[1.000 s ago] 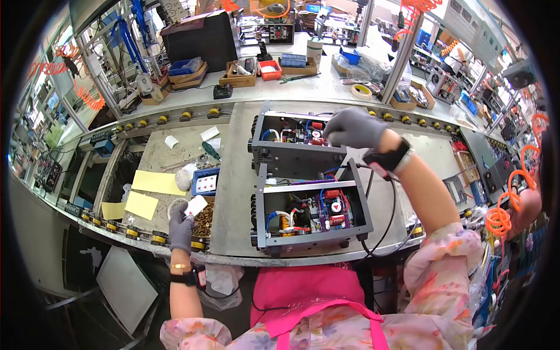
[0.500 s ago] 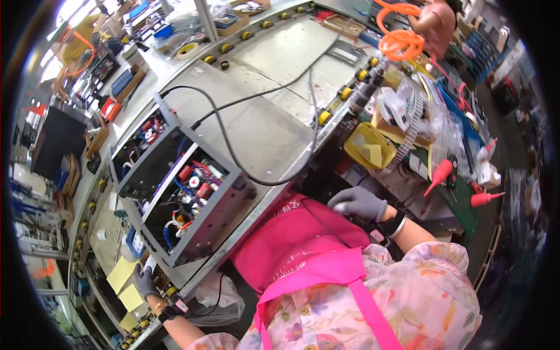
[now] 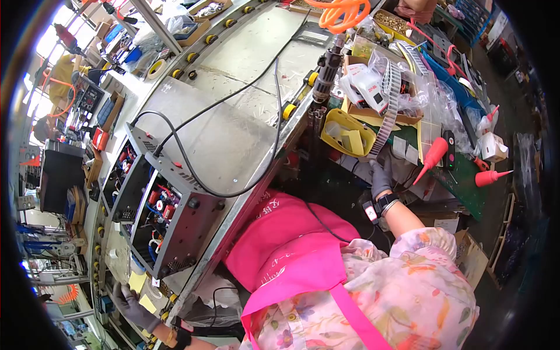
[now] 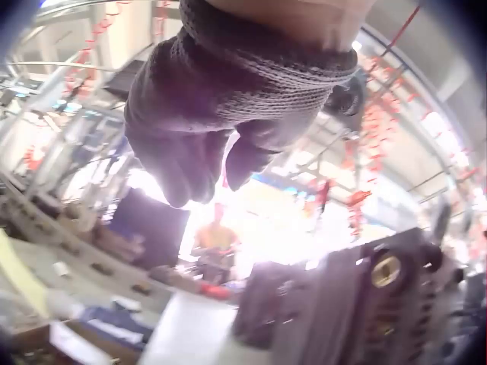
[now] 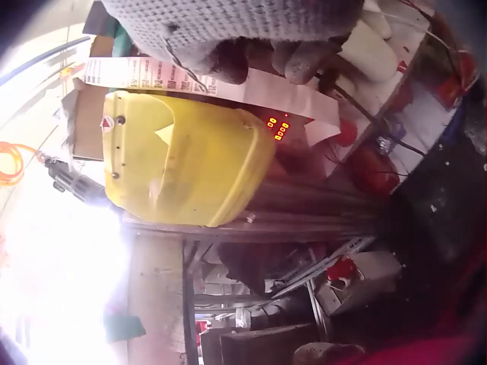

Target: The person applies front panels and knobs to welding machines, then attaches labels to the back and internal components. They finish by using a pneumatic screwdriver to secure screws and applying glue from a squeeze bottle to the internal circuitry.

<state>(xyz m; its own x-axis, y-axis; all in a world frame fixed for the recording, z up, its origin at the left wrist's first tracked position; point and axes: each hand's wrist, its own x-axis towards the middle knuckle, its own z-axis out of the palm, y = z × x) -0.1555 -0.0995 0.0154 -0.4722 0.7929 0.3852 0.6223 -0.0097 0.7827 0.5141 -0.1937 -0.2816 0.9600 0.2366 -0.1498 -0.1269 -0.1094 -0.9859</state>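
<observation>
White printed-paper label strip [image 3: 387, 119]: in head view, curves beside yellow open-topped plastic bin [image 3: 333, 142]; could tear if tugged sharply.
Left grey knit-gloved hand [image 4: 221, 106]: in left wrist view, relaxed, with nothing visible between fingers; could sweep yellow paper sheet [image 4: 21, 277] aside if lowered carelessly.
Right grey knit-gloved hand [image 5: 243, 23]: in right wrist view, overlaps label strip; cannot tell pinch from mere touch of fingers; could jolt bin if snagging its rim.

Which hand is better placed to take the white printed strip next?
Likely right: the grey-gloved right hand is near the white printed strip, the grey-gloved left hand away by yellow paper.
</observation>
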